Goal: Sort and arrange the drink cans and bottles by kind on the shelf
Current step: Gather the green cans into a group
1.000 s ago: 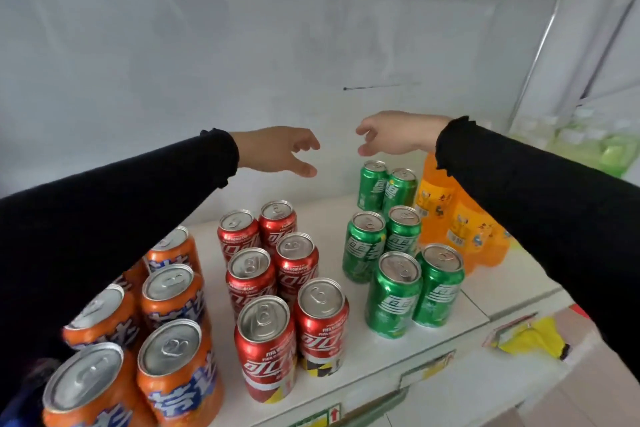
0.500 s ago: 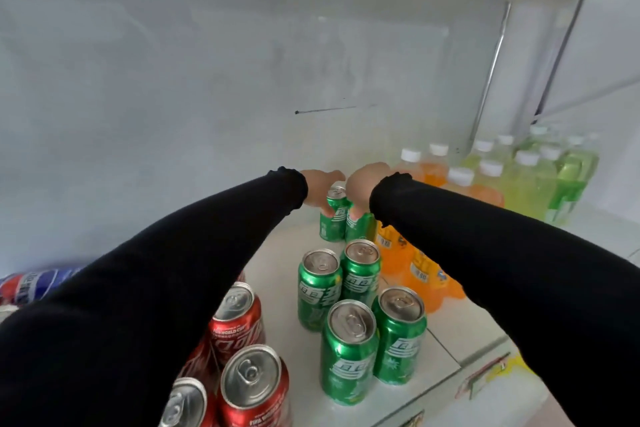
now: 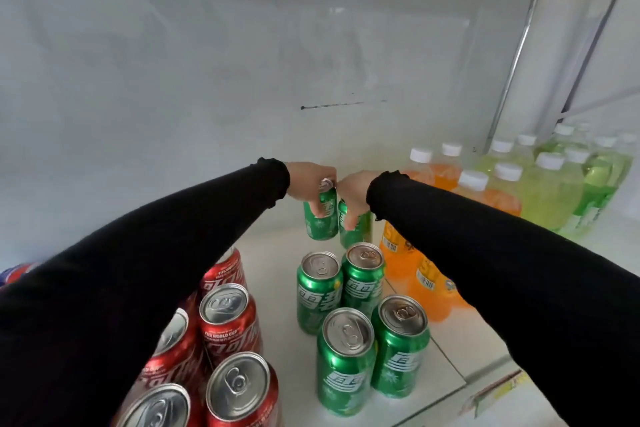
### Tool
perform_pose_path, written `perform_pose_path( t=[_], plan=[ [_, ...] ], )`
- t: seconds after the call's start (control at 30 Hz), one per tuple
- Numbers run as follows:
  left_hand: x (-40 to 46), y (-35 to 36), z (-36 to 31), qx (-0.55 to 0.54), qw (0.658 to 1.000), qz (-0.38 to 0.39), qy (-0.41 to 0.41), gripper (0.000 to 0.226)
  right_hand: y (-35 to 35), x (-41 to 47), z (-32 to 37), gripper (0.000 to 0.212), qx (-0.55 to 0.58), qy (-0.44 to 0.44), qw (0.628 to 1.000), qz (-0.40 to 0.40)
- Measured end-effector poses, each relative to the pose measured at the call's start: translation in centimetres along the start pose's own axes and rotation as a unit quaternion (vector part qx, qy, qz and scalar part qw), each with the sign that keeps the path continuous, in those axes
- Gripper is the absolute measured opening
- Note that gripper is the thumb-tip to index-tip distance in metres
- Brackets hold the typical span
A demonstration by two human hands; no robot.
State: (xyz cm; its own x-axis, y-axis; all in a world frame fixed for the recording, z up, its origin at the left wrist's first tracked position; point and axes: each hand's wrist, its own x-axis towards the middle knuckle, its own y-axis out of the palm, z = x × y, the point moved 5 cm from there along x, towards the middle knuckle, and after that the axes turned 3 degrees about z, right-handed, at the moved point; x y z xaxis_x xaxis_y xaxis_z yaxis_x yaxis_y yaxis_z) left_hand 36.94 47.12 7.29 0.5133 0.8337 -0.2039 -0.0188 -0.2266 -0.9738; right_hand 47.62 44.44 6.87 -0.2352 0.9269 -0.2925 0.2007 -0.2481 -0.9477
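Note:
Green cans stand in two columns on the white shelf. My left hand is closed around the rear left green can, which looks lifted slightly and tilted. My right hand grips the rear right green can beside it. Two more pairs of green cans stand nearer, the middle pair and the front pair. Red cans stand to the left, partly hidden under my left sleeve.
Orange bottles with white caps stand right of the green cans, and pale green bottles further right. The white back wall is just behind my hands. A blue and red can lies at the far left edge.
Both hands went from hovering open above the shelf down onto the rear pair of green cans and closed on them. The view has shifted right, so the orange cans are out of sight.

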Motion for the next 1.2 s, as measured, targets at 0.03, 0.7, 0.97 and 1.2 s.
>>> perform_pose_path(
  t=[0.03, 0.7, 0.97, 1.2],
  plan=[
    [-1.1, -0.5, 0.5, -0.007, 1.000, -0.001, -0.004, 0.065, -0.3, 0.0, 0.3, 0.068, -0.007, -0.011, 1.000, 0.003],
    [-7.0, 3.7, 0.8, -0.058, 0.998, 0.016, -0.004, 0.057, 2.3, -0.7, 2.3, 0.076, 0.034, -0.092, 0.995, 0.007],
    [-6.4, 4.7, 0.0, -0.057, 0.998, 0.028, -0.019, 0.056, 3.2, 0.2, 1.6, 0.077, 0.042, -0.088, 0.995, 0.021],
    [-6.8, 5.3, 0.0, -0.071, 0.996, 0.029, -0.037, 0.064, 4.1, 1.0, 1.3, 0.068, 0.041, -0.085, 0.995, 0.024]
  ],
)
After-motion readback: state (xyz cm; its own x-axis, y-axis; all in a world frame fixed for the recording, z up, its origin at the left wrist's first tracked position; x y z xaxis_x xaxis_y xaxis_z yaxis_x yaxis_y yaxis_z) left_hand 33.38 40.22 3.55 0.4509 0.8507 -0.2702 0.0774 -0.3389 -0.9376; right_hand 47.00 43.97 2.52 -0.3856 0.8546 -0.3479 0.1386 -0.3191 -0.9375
